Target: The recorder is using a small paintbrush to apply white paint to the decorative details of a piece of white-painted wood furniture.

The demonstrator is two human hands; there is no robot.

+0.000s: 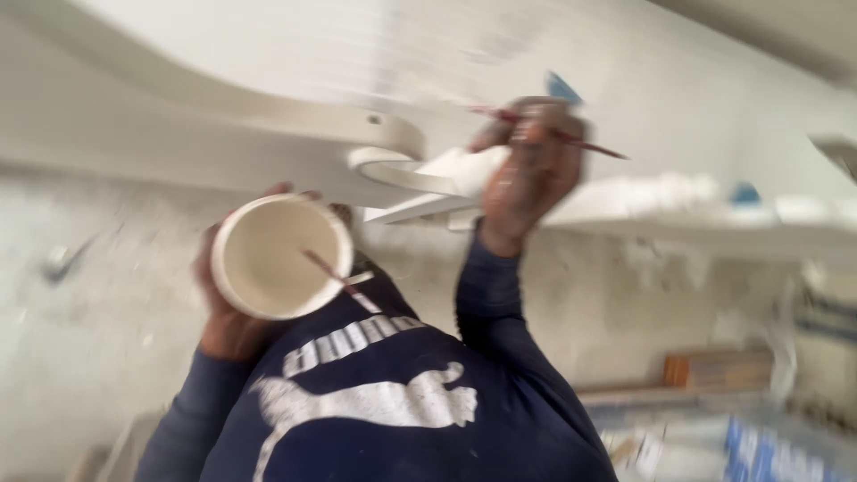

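The view was blurred and tilted, so fine detail was hard to read. A person in a dark blue long-sleeved top with a white animal print filled the lower middle of the picture, both arms raised.

The left hand [234, 308] was wrapped around a small white cup [281, 257], fingers closed about its side, with the open mouth of the cup turned toward the camera. The inside looked pale cream. A thin reddish stick [328, 270] leaned out of the cup over its right rim, its lower end lying across the person's chest.

The right hand [528, 170] was lifted higher, well apart from the left, and was clamped on a slim red-handled brush [558, 134] that ran slantwise across the fingers, its far end poking out to the right. The bristle end could not be made out. That hand sat just against a white curved moulding [393, 165] with a round loop shape, where several white plaster pieces met.

A long white shelf-like ledge [678, 210] ran off to the right from behind the hand, with small blue bits on it. The wall [98, 295] behind was rough, grey and patchy. In the lower right lay stacked wood [714, 368] and blue-and-white clutter, too blurred to tell apart.
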